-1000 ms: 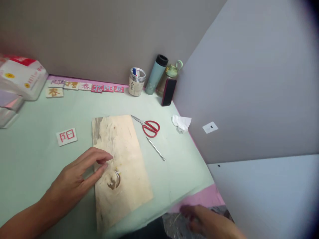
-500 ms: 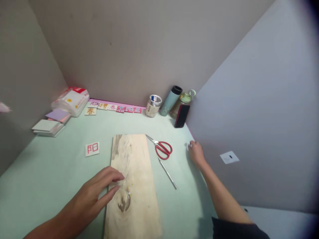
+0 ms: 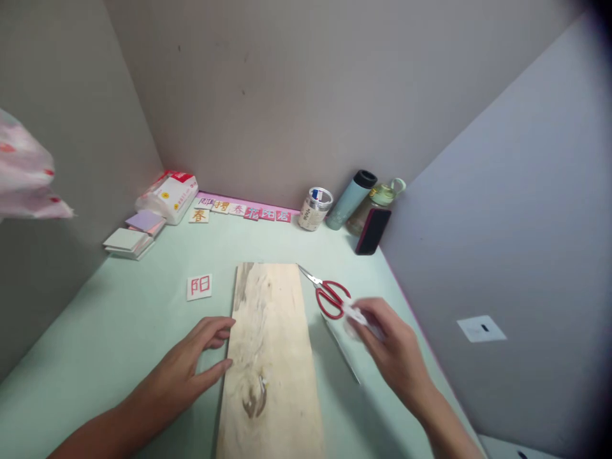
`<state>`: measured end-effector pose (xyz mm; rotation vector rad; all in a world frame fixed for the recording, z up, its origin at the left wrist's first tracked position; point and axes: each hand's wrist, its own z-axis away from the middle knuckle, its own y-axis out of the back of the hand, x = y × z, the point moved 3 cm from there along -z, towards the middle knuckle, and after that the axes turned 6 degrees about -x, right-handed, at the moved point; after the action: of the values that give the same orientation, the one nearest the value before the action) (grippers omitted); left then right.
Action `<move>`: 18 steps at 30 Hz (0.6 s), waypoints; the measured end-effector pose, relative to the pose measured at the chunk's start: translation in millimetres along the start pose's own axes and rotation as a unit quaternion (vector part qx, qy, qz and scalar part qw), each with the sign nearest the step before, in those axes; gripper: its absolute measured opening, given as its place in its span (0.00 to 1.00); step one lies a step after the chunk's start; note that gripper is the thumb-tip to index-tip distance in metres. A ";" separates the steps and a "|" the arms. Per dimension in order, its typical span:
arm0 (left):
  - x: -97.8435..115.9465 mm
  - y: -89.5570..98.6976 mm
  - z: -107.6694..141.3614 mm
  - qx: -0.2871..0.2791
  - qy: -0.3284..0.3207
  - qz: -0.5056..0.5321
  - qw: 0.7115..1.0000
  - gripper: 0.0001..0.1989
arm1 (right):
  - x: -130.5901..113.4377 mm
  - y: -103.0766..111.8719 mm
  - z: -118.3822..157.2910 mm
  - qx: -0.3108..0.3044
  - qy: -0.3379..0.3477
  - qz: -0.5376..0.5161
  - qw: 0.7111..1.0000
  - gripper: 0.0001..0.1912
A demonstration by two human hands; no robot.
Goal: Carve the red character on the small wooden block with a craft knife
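Board lying left of the laden right hand, right of the bare left one

The crumpled white tissue (image 3: 354, 313) is sitting between the thumb and fingers of the right hand (image 3: 394, 347), which are closing on it in a pinch; it is blurring a little, and whether it is clearing the scissors handles behind it or brushing them, I cannot tell. From that hand the wooden board (image 3: 275, 331) is lying to the left, across a narrow strip of table (image 3: 119, 331); its long axis is running away from the person, its near end passing out of the picture, its dark knot (image 3: 254, 396) facing up toward the near end. The left hand (image 3: 191, 357) is the nearer to the board; it is holding nothing, thumb and fingers standing well apart, their tips meeting the board's left edge, though how firmly I cannot tell. In the strip between board and right hand a thin silvery tool (image 3: 340, 348) is lying aslant; the red-handled scissors (image 3: 318, 282) are lying just beyond it, points toward the board's far right corner. Farther out, a tile with a red character (image 3: 199, 287) is lying left of the board; a row of lettered tiles (image 3: 238, 209) is lining the back.
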<state>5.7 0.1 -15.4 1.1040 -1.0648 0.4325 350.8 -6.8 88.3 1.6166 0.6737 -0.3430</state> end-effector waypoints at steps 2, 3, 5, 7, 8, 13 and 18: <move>4.5 -0.6 2.4 0.000 0.005 0.003 1.000 0.21 | -22.9 -27.6 -50.3 -0.017 0.063 -0.026 0.998 0.05; 6.1 -0.3 5.0 0.000 0.007 0.004 1.000 0.21 | -30.8 -44.5 -74.3 -0.028 0.079 -0.030 0.996 0.05; 6.4 2.6 13.2 0.004 0.013 0.004 1.000 0.21 | -40.8 -80.5 -111.8 -0.056 0.080 -0.023 0.995 0.07; 1.5 9.0 25.0 0.016 0.026 -0.003 1.000 0.21 | -48.8 -111.9 -126.8 -0.096 0.089 -0.022 0.991 0.09; -2.6 13.6 31.8 0.026 0.034 -0.009 0.999 0.21 | -52.9 -123.1 -125.0 -0.121 0.098 -0.021 0.988 0.11; -22.0 34.1 57.8 0.066 0.036 -0.076 0.994 0.16 | -71.4 -121.0 -66.0 -0.304 0.173 -0.055 0.935 0.12; -4.2 20.0 43.6 -0.005 -0.025 -0.169 0.985 0.09 | -68.2 -66.5 -37.9 -0.185 0.079 -0.096 0.975 0.08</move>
<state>-31.9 -28.7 -6.6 1.2647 -0.8993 0.1288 251.4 17.3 81.2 1.2340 0.9607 -0.2134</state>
